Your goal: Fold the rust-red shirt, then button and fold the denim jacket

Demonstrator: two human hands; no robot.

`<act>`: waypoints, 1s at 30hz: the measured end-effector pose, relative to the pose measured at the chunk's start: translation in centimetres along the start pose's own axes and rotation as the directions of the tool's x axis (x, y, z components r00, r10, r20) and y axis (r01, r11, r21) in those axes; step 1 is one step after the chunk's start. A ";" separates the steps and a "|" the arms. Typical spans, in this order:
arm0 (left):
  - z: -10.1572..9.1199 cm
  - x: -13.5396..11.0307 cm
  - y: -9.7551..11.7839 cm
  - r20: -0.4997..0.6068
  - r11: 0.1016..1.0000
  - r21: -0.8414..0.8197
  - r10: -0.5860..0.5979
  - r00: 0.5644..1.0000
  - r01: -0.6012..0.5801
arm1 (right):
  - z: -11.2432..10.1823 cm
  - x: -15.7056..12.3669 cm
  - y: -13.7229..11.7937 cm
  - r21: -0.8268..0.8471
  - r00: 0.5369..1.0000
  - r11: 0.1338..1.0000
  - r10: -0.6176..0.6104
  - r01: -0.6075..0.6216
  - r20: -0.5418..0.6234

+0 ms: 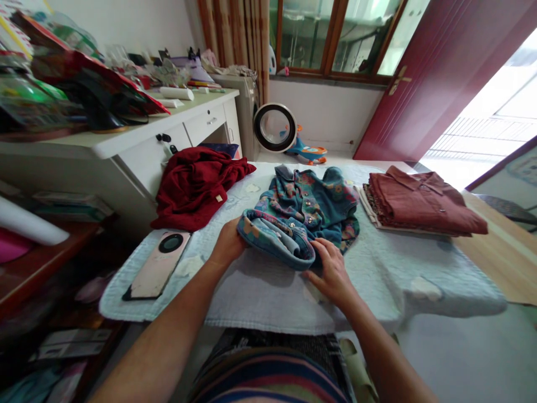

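A teal flowered shirt (302,215) with snap buttons lies partly folded on the pale quilted pad (377,274). My left hand (229,243) grips its folded lower edge at the left side, fingers tucked under the cloth. At the right end of the fold, my right hand (331,271) has its fingers closed on the hem.
A crumpled dark red garment (195,187) lies at the pad's back left. A phone (157,266) lies face down near the left edge. Folded rust-brown shirts (419,207) are stacked at the right. A cluttered white desk (138,140) stands at the left, a washing machine (268,126) behind.
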State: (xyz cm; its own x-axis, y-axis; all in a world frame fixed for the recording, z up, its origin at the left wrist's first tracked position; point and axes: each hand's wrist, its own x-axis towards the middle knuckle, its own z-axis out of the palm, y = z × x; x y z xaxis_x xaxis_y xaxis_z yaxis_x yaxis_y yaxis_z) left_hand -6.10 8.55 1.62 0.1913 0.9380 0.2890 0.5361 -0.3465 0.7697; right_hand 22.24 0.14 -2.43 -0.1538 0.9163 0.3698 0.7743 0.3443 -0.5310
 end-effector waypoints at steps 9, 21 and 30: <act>-2.5 1.0 2.6 0.017 0.990 0.136 -0.049 0.999 0.046 | -2.7 1.4 0.9 0.096 0.986 0.995 0.005 0.012 -0.170; -1.7 3.6 0.1 0.140 0.954 0.187 -0.263 0.955 0.235 | -6.0 3.8 1.1 -0.022 0.995 0.995 0.098 -0.099 -0.017; -0.6 3.3 -2.7 0.067 0.934 -0.065 -0.346 0.936 0.350 | -3.1 3.0 -0.6 -0.360 0.962 0.933 -0.083 -0.017 -0.259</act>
State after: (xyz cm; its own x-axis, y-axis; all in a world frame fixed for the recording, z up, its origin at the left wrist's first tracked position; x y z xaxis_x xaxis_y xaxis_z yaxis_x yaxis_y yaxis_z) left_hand -7.43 12.57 0.87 0.0487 0.9982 -0.0342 0.5141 0.0044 0.8577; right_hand 23.16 2.09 1.35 -0.0532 0.8004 0.5971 0.9458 0.2322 -0.2271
